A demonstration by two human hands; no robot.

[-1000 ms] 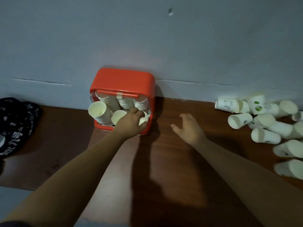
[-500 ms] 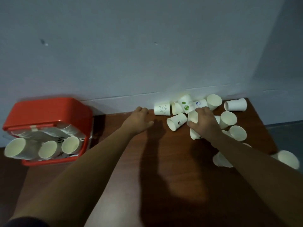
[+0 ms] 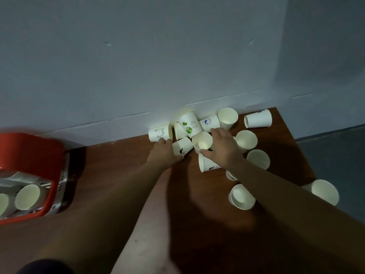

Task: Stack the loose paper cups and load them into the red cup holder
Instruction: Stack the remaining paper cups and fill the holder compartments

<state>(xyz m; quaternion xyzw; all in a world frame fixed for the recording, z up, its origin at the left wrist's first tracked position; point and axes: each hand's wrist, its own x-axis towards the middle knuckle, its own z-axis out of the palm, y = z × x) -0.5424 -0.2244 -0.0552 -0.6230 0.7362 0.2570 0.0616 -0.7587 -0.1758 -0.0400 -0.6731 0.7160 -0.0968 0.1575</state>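
Observation:
Several loose white paper cups [image 3: 253, 164] lie scattered on the brown table [image 3: 110, 175] against the wall, most of them on their sides. My right hand [image 3: 222, 150] is closed around one cup [image 3: 202, 141] whose mouth faces me, thumb on its near rim. My left hand [image 3: 164, 154] covers the mouth end of a cup with a black print [image 3: 183, 148], thumb under it, and its fingertips touch a bear-print cup [image 3: 160, 133]. At the far left stands the red cup holder [image 3: 29, 155], with stacked cups [image 3: 27, 196] in its slots.
The grey wall [image 3: 138, 66] runs close behind the pile. The table's right edge [image 3: 292, 133] slants down past the cups, and one cup [image 3: 325, 191] lies at that edge. Grey floor shows beyond it. Bare wood lies between the holder and the pile.
My view swung right from the holder to the pile. My left hand left the holder's cups and reached the black-print cup. My right hand closed on a cup and tipped its mouth toward me.

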